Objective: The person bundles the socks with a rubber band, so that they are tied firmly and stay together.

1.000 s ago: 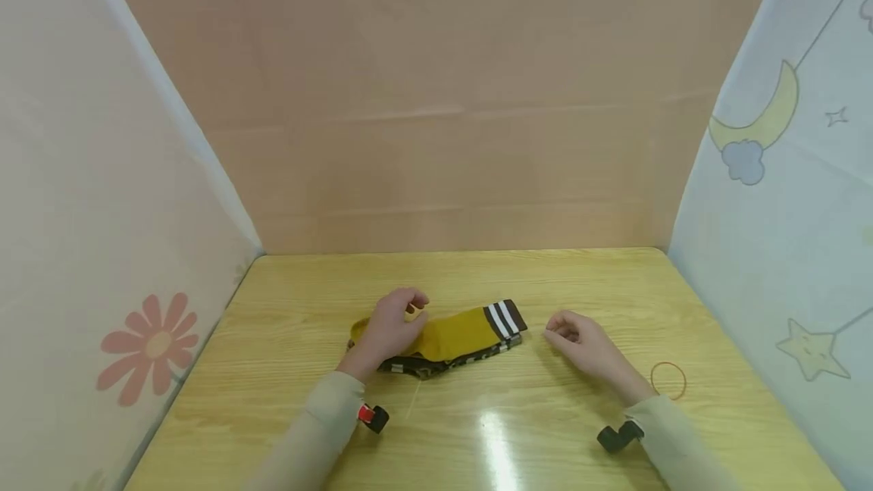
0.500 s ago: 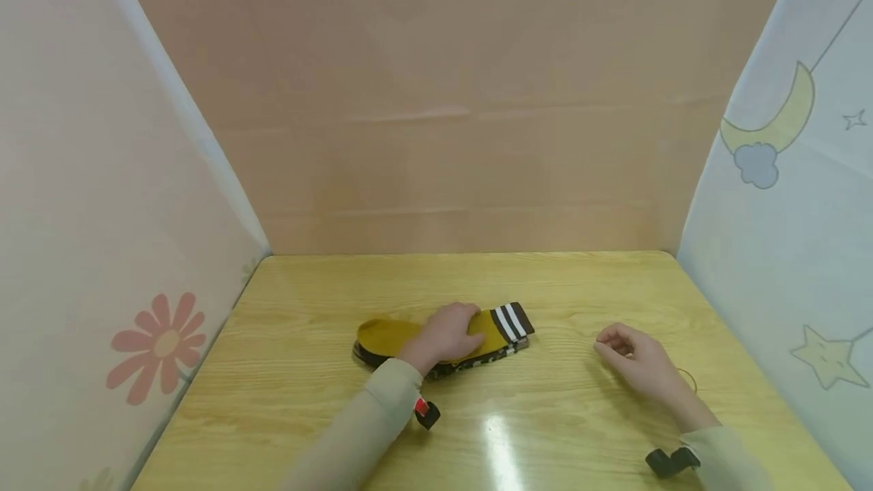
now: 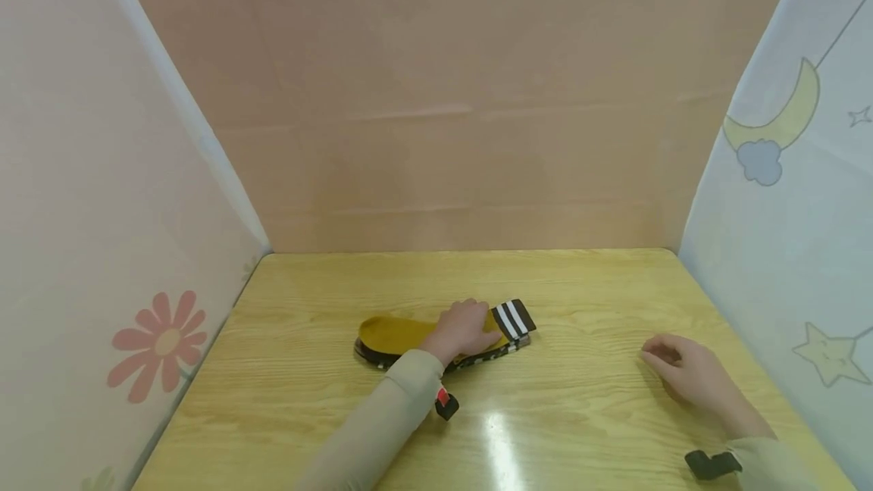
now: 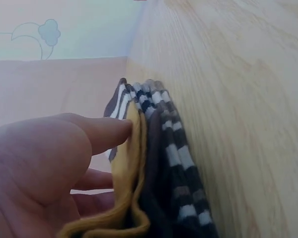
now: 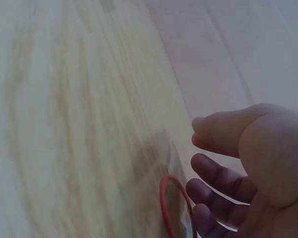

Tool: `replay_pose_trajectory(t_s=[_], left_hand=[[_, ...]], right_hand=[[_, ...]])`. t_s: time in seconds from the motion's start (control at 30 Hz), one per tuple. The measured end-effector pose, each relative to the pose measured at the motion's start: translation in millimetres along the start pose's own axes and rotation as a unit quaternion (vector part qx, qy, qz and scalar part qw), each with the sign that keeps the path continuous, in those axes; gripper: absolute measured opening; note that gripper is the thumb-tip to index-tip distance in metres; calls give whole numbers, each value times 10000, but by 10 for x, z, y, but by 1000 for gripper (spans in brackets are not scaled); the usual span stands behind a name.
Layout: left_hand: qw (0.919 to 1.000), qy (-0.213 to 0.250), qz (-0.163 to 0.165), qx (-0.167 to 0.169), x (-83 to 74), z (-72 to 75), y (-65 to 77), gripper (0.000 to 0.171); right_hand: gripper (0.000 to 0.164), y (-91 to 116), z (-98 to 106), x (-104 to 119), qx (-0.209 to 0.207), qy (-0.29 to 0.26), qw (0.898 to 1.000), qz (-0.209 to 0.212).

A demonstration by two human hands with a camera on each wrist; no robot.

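Observation:
A yellow sock [image 3: 392, 333] with a dark brown cuff and white stripes lies flat on top of dark, white-patterned socks [image 4: 171, 148], on the wooden table. My left hand [image 3: 462, 330] grips the yellow sock across its leg, close to the striped cuff. In the left wrist view the thumb [image 4: 111, 131] presses on the yellow edge, and the other fingertips are hidden behind the fabric. My right hand [image 3: 689, 370] is off to the right, fingers loosely curled and holding nothing. Near its fingertips, a thin red rubber band [image 5: 164, 198] shows in the right wrist view.
Around the wooden table [image 3: 307, 415] stand a plain back wall [image 3: 470, 135], a left wall [image 3: 123, 173] with a flower print, and a right wall [image 3: 784, 248] with moon and star prints. Each wrist carries a small black camera [image 3: 446, 405].
My left hand has slid right along the yellow sock toward its cuff. My right hand has moved right and nearer to me, over the rubber band, which the head view no longer shows.

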State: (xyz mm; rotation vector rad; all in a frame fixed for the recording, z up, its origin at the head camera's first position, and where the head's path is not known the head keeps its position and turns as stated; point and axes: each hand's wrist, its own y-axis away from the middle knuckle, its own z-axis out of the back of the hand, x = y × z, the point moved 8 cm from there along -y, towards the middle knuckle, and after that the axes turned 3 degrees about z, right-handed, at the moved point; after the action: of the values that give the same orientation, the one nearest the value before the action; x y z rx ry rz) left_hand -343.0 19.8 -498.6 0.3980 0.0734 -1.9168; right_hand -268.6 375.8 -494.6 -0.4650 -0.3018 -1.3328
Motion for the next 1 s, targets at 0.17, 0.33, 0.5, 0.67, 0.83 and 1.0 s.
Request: replay_pose_trajectory(t_s=[0.17, 0.33, 0.5, 0.67, 0.83, 1.0], left_hand=[[9999, 12, 157, -33, -2, 0, -35, 54], [9995, 161, 256, 63, -11, 1, -68, 41], [9989, 222, 338, 228, -49, 21, -105, 34], [9980, 254, 442, 383, -65, -2, -130, 33], [9974, 386, 402, 451, -81, -33, -149, 34], [9962, 611, 429, 447, -69, -51, -161, 50]], right_hand=[[17, 14, 35, -39, 125, 163, 9998, -41], [14, 37, 92, -123, -30, 312, 9995, -105], [9, 62, 132, -218, 53, 460, 9989, -80], [7, 125, 128, -276, 111, 485, 9987, 101], [20, 204, 172, -322, -362, 705, 9955, 527], [22, 249, 220, -352, -561, 719, 9935, 675]])
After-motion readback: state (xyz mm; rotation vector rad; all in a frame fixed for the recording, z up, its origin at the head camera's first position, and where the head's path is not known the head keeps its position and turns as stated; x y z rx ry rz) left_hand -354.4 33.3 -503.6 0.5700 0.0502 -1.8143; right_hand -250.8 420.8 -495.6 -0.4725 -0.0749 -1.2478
